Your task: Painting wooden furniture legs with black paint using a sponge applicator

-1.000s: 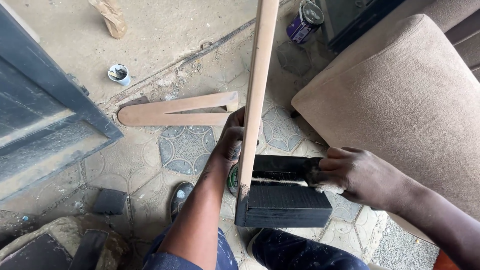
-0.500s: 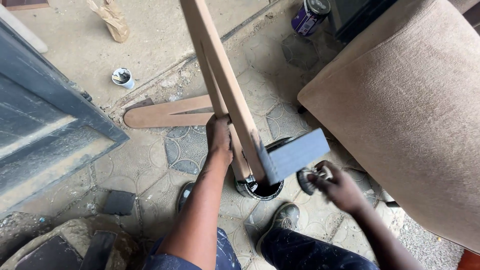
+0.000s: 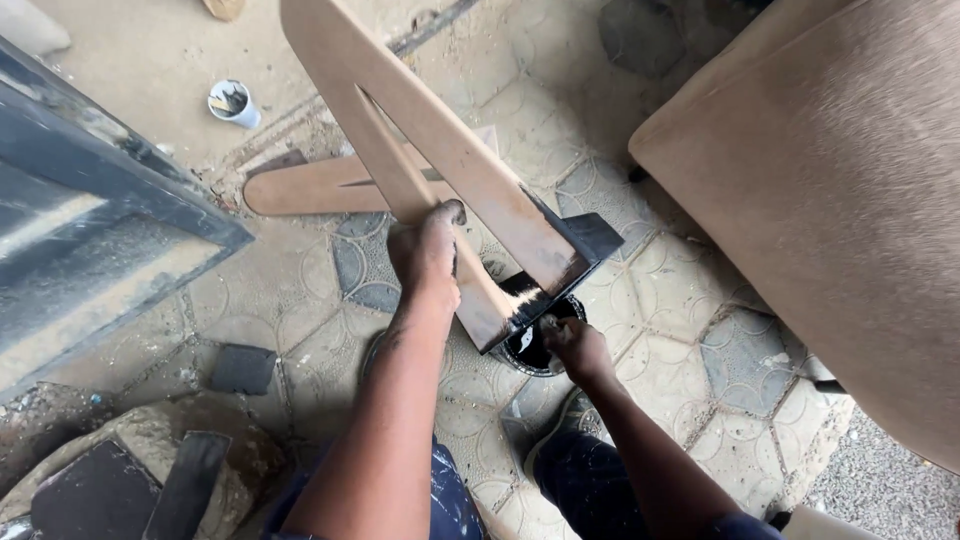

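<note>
My right hand (image 3: 575,345) is hemmed between the wooden frame (image 3: 450,170) and upholstered chair (image 3: 830,190). Open tiled floor (image 3: 700,300) lies between; a dark panel (image 3: 90,230) blocks my left.

wooden frame (image 3: 440,150) cut off at 12 o'clock edge, black can (image 3: 535,345) mostly hidden under frame and right hand (image 3: 575,345), brush bristles blurred, upholstered chair (image 3: 830,200) cropped at 3 o'clock

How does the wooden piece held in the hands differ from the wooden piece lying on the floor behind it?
The held wooden piece is lifted and tilted, gripped by the left hand; the floor piece lies flat on the tiles, untouched. The held piece has a black-painted lower end, where the right hand works a brush over a paint can; the floor piece shows only bare wood. Both are pale brown, with two slats meeting at an angle.
</note>
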